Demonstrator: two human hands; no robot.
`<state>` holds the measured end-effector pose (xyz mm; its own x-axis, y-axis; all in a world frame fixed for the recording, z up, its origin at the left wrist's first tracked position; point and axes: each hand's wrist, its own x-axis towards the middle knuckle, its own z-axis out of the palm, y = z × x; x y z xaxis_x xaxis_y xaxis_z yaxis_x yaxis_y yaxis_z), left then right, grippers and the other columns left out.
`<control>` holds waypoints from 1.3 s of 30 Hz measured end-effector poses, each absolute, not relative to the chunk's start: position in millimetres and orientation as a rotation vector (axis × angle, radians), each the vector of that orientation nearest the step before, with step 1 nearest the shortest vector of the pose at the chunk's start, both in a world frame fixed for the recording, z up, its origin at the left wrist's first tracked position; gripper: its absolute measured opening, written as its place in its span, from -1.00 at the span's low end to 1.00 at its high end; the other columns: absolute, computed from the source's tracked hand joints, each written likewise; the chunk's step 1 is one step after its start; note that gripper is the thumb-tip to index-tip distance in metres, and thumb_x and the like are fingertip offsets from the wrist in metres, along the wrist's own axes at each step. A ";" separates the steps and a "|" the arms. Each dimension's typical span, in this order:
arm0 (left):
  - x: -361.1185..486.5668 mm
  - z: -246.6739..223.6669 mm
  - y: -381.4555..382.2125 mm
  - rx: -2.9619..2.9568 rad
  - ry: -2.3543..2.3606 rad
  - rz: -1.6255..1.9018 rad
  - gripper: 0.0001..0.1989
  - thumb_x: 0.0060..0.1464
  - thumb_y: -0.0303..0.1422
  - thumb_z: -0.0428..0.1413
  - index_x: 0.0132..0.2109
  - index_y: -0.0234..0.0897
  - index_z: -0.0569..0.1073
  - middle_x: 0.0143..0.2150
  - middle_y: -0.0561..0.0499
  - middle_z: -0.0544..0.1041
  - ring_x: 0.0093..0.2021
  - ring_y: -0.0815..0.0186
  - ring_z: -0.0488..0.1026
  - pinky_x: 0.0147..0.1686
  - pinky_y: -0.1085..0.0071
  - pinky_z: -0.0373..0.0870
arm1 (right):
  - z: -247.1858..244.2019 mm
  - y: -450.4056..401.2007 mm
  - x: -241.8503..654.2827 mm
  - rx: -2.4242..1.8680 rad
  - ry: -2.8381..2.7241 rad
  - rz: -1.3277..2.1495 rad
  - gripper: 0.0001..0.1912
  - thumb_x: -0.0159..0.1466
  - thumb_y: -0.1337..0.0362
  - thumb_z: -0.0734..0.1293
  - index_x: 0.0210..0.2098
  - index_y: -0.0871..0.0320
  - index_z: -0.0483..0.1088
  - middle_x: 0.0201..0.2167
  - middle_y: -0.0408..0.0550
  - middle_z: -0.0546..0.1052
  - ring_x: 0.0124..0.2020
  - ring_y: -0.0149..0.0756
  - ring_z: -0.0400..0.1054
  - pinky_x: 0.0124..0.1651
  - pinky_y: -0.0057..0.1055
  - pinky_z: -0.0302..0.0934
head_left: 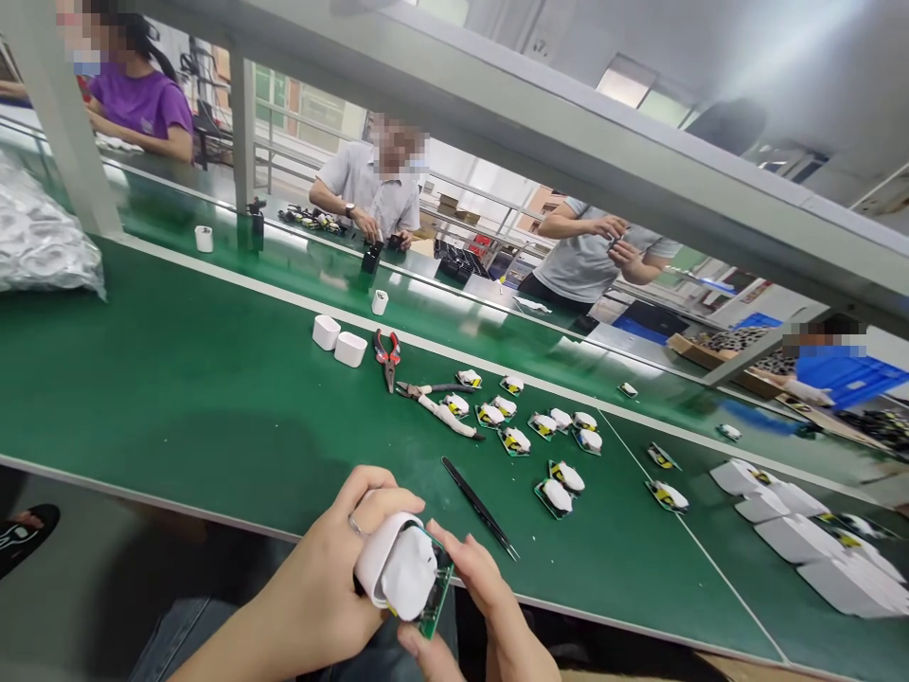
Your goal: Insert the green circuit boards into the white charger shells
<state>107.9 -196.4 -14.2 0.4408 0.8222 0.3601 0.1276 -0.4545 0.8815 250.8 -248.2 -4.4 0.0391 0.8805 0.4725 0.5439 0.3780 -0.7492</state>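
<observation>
The left hand (319, 578) wraps its fingers closed around a white-covered green circuit board (404, 573) (long axis nearly upright, just off the worktop's (177, 407) near edge); the right hand (490, 616) pinches the board's green edge.

Two hands (319, 578), two pairs of pliers (387, 358), one pair of tweezers (479, 507), two white plastic housings (326, 332).
</observation>
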 end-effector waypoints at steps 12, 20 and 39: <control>111.2 -12.2 -196.5 1.759 0.807 1.012 -0.50 -0.31 -0.64 -0.04 -0.14 -0.17 0.18 -0.17 0.01 0.12 -0.21 0.34 0.25 -0.24 0.48 0.22 | 4.5 -244.7 245.1 -1.354 -1.709 0.264 -0.58 0.03 0.10 0.28 -0.10 -0.25 0.18 -0.23 -0.30 0.47 -0.27 -0.19 0.39 0.08 -0.06 -0.09; 112.1 -12.8 -196.3 1.757 0.779 1.014 -0.49 -0.31 -0.66 -0.07 -0.13 -0.16 0.16 -0.17 0.02 0.11 -0.22 0.34 0.25 -0.26 0.48 0.22 | -1.4 -245.0 245.4 -1.385 -1.759 0.125 -0.62 0.09 0.08 0.22 -0.07 -0.20 0.16 -0.23 -0.27 0.47 -0.22 -0.18 0.37 0.09 -0.07 -0.10; 112.6 -13.1 -197.8 1.775 0.756 0.997 -0.45 -0.30 -0.67 -0.06 -0.13 -0.07 0.12 -0.18 0.07 0.10 -0.22 0.36 0.24 -0.27 0.48 0.21 | 14.2 -240.9 258.5 -1.315 -2.277 -0.395 -0.63 0.16 0.18 0.14 -0.10 0.24 0.08 -0.29 -0.01 0.50 -0.28 -0.15 0.40 -0.15 -0.02 0.19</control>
